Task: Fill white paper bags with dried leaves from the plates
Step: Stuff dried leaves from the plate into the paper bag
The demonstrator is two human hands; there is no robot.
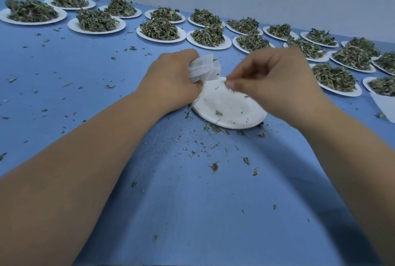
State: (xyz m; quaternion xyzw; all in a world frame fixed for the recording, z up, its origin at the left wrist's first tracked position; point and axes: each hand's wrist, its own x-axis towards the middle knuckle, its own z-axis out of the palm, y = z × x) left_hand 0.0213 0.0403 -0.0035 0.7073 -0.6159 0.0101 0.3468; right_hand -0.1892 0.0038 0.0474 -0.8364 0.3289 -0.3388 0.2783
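Observation:
My left hand (171, 79) grips a small white paper bag (204, 68) just above the far left rim of a white paper plate (230, 111). That plate holds only a few leaf crumbs. My right hand (271, 77) hovers over the plate's far side with fingers curled and thumb and fingertips pinched together beside the bag's mouth; what they pinch is too small to tell. Several white plates heaped with dried green leaves (159, 29) stand in rows along the back of the blue table (192, 201).
Leaf crumbs lie scattered over the blue table, thickest just in front of the near plate. More heaped plates (333, 78) sit at the right. A white sheet or bag corner (384, 105) shows at the right edge. A pale wall runs behind.

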